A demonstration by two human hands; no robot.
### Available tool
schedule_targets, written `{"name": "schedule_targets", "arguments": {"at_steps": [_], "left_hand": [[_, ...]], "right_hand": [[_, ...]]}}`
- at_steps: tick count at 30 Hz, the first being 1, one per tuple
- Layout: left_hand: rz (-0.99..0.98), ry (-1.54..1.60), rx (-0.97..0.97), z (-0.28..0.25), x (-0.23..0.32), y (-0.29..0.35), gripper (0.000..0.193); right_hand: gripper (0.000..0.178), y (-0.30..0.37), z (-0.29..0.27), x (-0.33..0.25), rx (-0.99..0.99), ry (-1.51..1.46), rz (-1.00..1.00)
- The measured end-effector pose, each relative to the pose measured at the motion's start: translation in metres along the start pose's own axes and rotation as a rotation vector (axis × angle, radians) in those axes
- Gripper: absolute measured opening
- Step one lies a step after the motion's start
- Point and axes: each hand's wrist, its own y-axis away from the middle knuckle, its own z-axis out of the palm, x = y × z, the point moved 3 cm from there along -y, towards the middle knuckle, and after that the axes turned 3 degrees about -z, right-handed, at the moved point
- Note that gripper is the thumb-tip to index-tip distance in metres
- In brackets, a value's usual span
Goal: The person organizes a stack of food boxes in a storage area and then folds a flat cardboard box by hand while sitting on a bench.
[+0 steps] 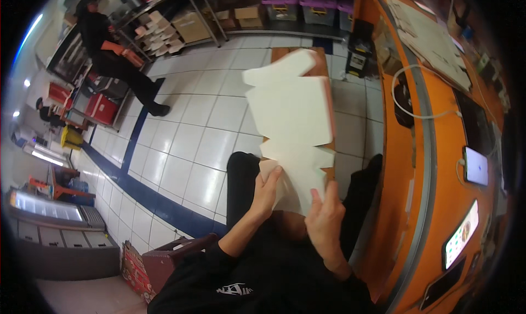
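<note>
An unfolded white carton blank (293, 114) with cut flaps and crease lines stretches out in front of me, over a narrow brown wooden bench (280, 52). A reddish edge shows along its right side. Its near end is between my hands. My left hand (265, 192) grips the left near flap, thumb on top of the white face. On the other side my right hand (324, 218) pinches the near right edge, with the thumb pointing up along it. The fingers beneath the card are partly hidden. The near panels bend slightly between the two hands.
An orange wooden counter (394, 204) runs along my right, bearing phones (461, 234), a white cable (395, 86) and a stack of flat cardboard (430, 40). At far left a person (101, 51) in black stands by shelves. A maroon chair (175, 262) is at lower left.
</note>
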Motion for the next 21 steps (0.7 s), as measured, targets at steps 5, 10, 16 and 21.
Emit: {"name": "schedule_targets", "arguments": {"at_steps": [5,10,16,21], "left_hand": [[-0.089,0.036,-0.232,-0.013,0.014,-0.001,0.032],[0.043,-0.220,0.024,-0.035,-0.031,-0.037,0.038],[0.214,-0.591,0.112,-0.044,-0.048,-0.085,0.043],[0.216,-0.650,0.099,-0.044,-0.135,-0.150,0.048]], "right_hand": [[0.040,-0.010,0.012,0.023,-0.114,-0.138,0.130],[0.039,-0.005,0.046,0.059,-0.021,-0.054,0.011],[0.041,-0.011,0.094,0.143,-0.098,-0.361,0.245],[0.044,0.013,0.136,0.242,-0.139,-0.155,0.510]]}}
